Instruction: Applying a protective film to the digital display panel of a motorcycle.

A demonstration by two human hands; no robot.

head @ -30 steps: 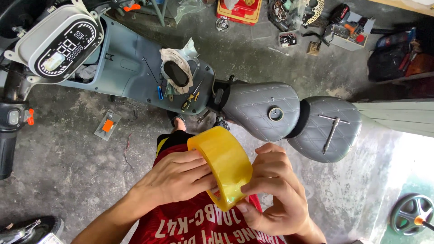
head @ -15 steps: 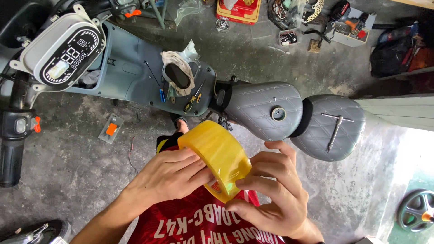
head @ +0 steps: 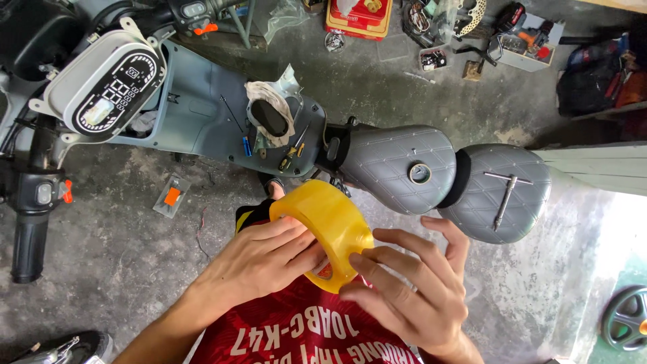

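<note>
Since a moment ago, my right hand (head: pixel 414 283) has opened up more, and its fingers now spread wide over the side of the yellow tape roll (head: pixel 328 232). My left hand (head: pixel 266 259) lies flat on the other side, fingers close together, pressing the roll. I hold the roll between both hands, just over my red shirt (head: pixel 290 334). It is tilted, with its round hole facing down toward me. Past my hands stands a grey scooter (head: pixel 222 114) with its cover off. A small tape ring (head: pixel 420 173) sits on the grey seat (head: pixel 397 165). A metal T-shaped tool (head: pixel 505 192) lies on the back seat. Some screwdrivers (head: pixel 291 152) rest on the scooter's floor part.
</note>
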